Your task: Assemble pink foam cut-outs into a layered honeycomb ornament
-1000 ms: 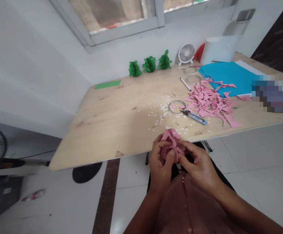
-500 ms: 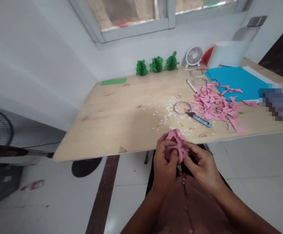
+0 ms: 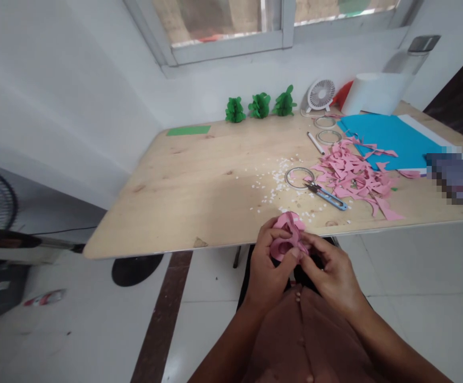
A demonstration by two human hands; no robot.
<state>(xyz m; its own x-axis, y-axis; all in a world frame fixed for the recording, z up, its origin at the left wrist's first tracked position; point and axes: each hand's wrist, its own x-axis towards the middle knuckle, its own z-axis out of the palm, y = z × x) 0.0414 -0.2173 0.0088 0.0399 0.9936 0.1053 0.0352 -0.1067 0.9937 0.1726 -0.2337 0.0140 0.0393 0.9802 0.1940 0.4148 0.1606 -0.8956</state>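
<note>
A pink layered paper shape (image 3: 291,221) with rounded lobes is held between both hands at the table's front edge. Its left side lies in my left hand (image 3: 269,260), with the thumb bent over the front and fingers reaching into the folds. My right hand (image 3: 330,266) pinches the right side between thumb and fingers. Just beyond the hands, blue thread snips (image 3: 327,197) rest against a roll of tape (image 3: 286,178). White paper bits (image 3: 273,191) are scattered around it.
Pink paper scraps (image 3: 354,170) lie in a heap at right, near blue sheets (image 3: 394,138). A white marker (image 3: 316,142), further tape rolls (image 3: 329,137) and a small fan (image 3: 321,96) are behind. Three green paper figures (image 3: 259,106) stand by the wall; a green strip (image 3: 188,130) lies left.
My left thumb has shifted slightly right and up across the pink paper, out of its lower opening. The right hand keeps nearly the same grip. The camera view has moved slightly.
</note>
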